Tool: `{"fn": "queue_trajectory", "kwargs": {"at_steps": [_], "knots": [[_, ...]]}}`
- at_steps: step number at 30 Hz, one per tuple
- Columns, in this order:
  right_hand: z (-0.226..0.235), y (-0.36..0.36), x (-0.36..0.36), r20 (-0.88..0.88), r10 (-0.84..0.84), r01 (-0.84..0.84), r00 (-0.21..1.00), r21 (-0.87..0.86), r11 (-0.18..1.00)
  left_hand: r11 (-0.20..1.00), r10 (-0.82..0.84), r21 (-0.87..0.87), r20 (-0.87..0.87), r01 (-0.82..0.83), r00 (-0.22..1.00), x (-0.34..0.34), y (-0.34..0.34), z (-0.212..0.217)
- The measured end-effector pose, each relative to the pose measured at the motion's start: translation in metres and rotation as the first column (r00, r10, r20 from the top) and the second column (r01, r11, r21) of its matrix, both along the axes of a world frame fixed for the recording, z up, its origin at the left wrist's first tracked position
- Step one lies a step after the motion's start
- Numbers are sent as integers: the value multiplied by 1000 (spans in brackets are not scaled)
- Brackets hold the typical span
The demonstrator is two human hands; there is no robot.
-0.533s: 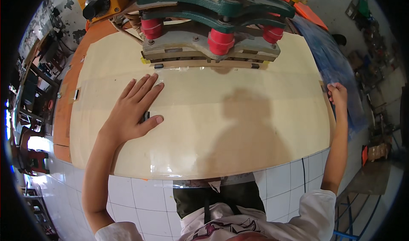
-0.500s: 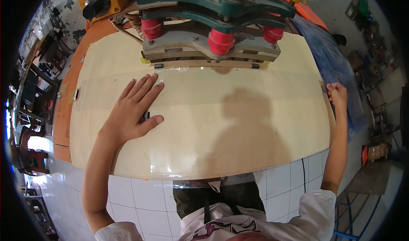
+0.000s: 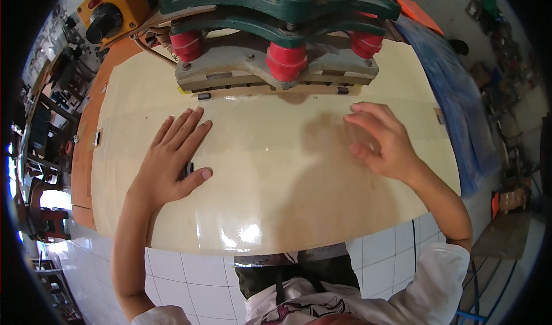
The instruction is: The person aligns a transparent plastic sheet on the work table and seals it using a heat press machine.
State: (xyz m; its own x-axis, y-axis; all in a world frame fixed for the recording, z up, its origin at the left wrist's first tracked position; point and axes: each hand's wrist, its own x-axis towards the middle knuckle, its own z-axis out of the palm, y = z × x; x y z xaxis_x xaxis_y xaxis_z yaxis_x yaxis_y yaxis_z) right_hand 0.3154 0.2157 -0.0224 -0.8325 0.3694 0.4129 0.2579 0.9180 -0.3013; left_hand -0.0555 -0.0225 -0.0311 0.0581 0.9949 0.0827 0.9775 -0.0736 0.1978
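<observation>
A clear plastic sheet (image 3: 248, 234) lies over the cream board (image 3: 121, 187), showing by its shine and by its front edge that hangs past the board. Flat on its left part rests my left hand (image 3: 171, 158), fingers stretched forward and thumb out to the side. A small dark block (image 3: 189, 168) peeks out between that thumb and forefinger. My right hand (image 3: 385, 141) is over the right half, slightly blurred, with bent fingers apart and nothing in them. Whether it touches the sheet I cannot tell. Just beyond both hands stands the press's sealing bar (image 3: 270, 89).
The press (image 3: 230, 26) has a green frame and red round mounts. Two small dark blocks, one of them a left block (image 3: 204, 96), sit before its bar. A yellow control box (image 3: 109, 15) with a black knob stands far left. Blue plastic film (image 3: 454, 106) drapes along the right edge.
My right hand has left the board's right edge, where its fingers were pinched, and moved inward over the sheet, opening. My left hand stays flat on the sheet. The view has shifted slightly.
</observation>
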Motion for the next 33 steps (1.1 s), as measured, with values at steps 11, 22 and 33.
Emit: {"fn": "queue_trajectory", "kwargs": {"at_steps": [11, 22, 33], "knots": [[-10, -6, -11, 85, 36, -41, 996, 60, 997, 1000, 22, 10, 0, -22, 1000, 2, 1, -1], [-11, -6, -7, 138, 20, -28, 990, 56, 998, 1000, 23, -19, -14, -23, 1000, -2, 1, 1], [-11, -6, -8, 153, 17, -26, 988, 55, 998, 1000, 9, 19, -27, -9, 1000, -4, -2, -1]]}}
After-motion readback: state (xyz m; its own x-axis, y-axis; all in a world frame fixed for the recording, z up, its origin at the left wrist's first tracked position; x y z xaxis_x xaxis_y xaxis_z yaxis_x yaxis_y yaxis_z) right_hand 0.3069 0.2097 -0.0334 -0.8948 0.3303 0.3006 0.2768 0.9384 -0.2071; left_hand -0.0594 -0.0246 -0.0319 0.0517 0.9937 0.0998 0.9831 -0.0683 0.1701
